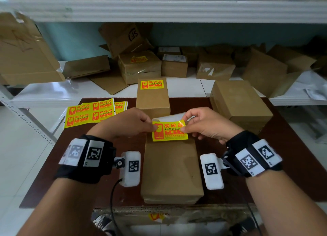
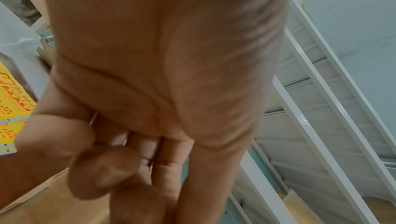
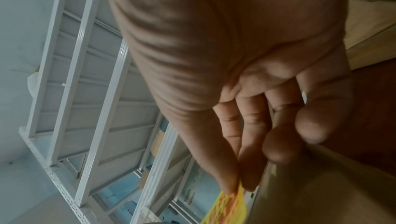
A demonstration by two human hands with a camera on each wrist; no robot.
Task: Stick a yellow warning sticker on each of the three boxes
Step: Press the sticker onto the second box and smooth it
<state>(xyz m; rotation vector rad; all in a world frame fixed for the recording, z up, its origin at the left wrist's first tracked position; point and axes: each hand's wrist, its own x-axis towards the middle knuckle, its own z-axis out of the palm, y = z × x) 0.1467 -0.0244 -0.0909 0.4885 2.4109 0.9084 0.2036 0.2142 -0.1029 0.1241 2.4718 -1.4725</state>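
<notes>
A yellow warning sticker (image 1: 169, 131) hangs just above the far end of the near brown box (image 1: 171, 166). My left hand (image 1: 154, 127) pinches its left edge and my right hand (image 1: 183, 128) pinches its right edge. White backing paper (image 1: 172, 116) curls up behind it. In the right wrist view the fingers (image 3: 230, 173) pinch the sticker (image 3: 230, 209). The far box (image 1: 153, 101) carries a sticker (image 1: 152, 84) on its top. The right box (image 1: 240, 101) shows a bare top. The left wrist view shows my left hand (image 2: 137, 168) with its fingers curled.
Sheets of yellow stickers (image 1: 90, 111) lie at the far left of the dark table (image 1: 290, 165). White shelves (image 1: 53, 92) behind hold several cardboard boxes, one with a sticker (image 1: 138, 59). A flattened carton (image 1: 26, 49) leans at the left.
</notes>
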